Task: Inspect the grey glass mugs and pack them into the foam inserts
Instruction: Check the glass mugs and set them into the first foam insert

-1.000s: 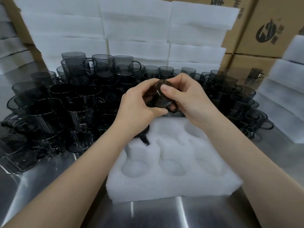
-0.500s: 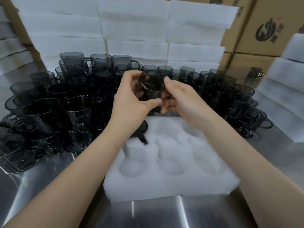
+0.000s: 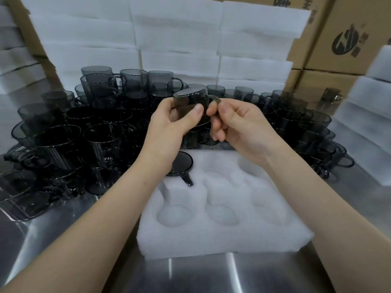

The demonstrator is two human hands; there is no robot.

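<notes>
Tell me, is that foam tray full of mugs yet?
Nearly empty: one mug sits in the far-left pocket of the foam insert; the other visible pockets show bare foam.

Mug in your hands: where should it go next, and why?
Probably lower the held mug into the empty pocket beside the packed mug. The left hand grips its body and the right hand pinches its handle above the foam insert, which holds only one mug so far.
</notes>
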